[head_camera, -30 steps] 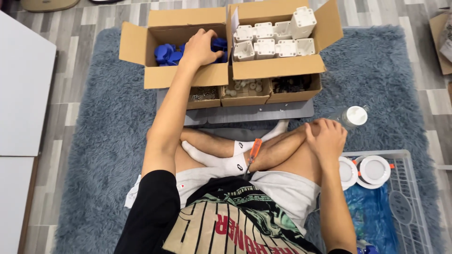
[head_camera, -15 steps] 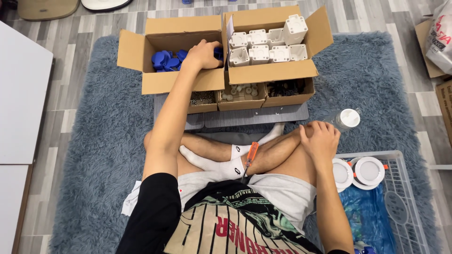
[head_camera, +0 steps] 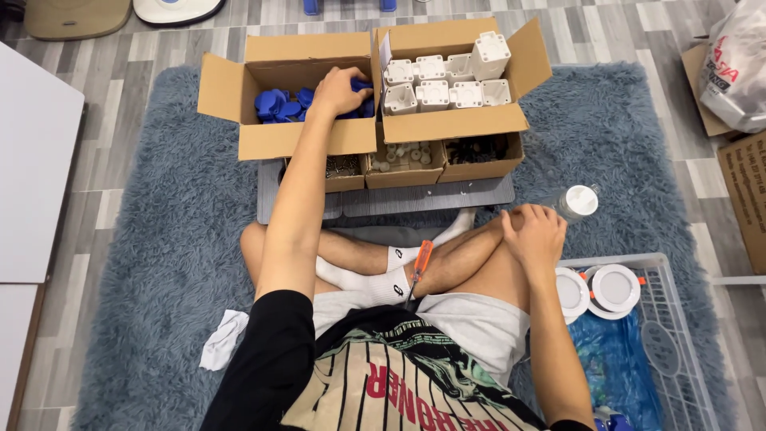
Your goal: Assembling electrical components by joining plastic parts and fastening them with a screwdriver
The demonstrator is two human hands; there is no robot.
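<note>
**Our left hand goes deeper into the box of blue parts**

Across the last second our left hand has stayed stretched out over the left cardboard box, but it has moved: earlier it lay at the box's near right corner, with the blue plastic parts off to its left; now its fingers are curled down among them. Our head has also tipped, so the boxes sit lower in view and more floor shows beyond them.
</note>
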